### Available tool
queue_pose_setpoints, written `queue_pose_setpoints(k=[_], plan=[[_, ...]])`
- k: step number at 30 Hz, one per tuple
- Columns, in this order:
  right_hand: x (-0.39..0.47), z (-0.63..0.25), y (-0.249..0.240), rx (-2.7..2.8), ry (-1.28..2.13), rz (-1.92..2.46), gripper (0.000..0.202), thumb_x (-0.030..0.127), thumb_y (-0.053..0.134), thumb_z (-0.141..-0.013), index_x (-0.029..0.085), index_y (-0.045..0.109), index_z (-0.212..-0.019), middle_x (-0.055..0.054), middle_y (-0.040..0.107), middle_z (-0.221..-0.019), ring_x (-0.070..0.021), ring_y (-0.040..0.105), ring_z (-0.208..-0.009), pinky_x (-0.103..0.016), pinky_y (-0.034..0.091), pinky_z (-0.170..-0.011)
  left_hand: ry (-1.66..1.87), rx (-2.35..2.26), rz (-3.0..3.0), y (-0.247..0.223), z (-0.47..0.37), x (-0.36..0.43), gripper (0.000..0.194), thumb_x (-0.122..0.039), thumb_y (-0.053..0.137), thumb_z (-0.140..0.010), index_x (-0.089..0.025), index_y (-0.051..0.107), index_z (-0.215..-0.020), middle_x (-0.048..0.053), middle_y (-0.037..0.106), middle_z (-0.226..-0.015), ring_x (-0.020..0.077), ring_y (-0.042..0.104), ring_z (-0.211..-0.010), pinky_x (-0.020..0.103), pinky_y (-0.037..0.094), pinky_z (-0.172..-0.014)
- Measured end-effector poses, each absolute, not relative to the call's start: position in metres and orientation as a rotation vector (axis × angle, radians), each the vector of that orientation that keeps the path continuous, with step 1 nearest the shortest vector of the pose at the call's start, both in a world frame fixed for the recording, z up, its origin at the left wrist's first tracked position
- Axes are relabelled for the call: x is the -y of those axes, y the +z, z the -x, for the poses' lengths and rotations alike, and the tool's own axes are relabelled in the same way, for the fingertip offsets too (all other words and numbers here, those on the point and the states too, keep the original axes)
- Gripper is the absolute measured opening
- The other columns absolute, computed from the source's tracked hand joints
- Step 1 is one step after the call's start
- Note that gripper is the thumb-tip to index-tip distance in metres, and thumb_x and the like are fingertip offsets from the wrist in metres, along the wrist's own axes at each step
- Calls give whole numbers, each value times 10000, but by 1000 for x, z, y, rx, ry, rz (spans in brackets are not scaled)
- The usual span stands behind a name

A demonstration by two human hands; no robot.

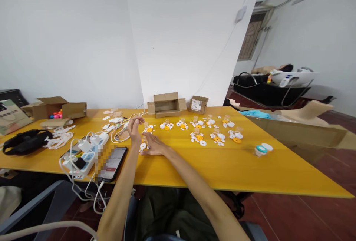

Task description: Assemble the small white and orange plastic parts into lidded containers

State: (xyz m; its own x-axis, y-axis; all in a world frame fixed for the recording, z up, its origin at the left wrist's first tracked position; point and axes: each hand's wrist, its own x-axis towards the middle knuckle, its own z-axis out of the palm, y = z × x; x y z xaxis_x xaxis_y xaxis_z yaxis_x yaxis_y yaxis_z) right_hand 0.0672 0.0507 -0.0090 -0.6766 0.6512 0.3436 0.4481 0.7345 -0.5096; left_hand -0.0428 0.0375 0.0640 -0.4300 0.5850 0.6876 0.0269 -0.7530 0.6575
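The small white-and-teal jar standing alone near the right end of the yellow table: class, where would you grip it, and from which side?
Probably grip the small jar around its round side wall, coming straight down from above. It stands upright with bare table around it, except the white lid lying close on its right, so set the fingers front and back.

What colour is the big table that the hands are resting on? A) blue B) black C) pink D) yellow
D: the large flat wooden table under the left hand and the right hand is bright yellow, with small white and orange round plastic parts scattered across it.
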Motion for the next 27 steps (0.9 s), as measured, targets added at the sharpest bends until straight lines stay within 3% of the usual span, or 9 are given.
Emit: queue_pose_setpoints(k=[7,20,27], plan=[[-47,-46,3,2563,354,929,568,534,786,-768,215,584,-1193,-138,584,-1232,-334,538,-1199,-528,432,-1004,2073,-930,-1431,62,54,-44,240,-410,643,-809,-187,695,-736,43,702,-689,177,670,-662,300,515,-653],[-57,-39,-9,2519,227,822,275,263,749,-799,191,675,-1055,-96,634,-1053,-271,589,-1030,-410,481,-913,1873,-990,-1426,44,56,-49,219,-408,698,-775,-195,691,-729,32,707,-685,185,679,-680,309,536,-694],[-53,-53,-15,2424,365,739,206,226,748,-833,196,702,-1031,-97,631,-1106,-237,600,-1057,-385,489,-949,1809,-1091,-1473,42,56,-42,191,-385,718,-770,-199,691,-732,17,689,-673,189,675,-690,307,536,-705]])
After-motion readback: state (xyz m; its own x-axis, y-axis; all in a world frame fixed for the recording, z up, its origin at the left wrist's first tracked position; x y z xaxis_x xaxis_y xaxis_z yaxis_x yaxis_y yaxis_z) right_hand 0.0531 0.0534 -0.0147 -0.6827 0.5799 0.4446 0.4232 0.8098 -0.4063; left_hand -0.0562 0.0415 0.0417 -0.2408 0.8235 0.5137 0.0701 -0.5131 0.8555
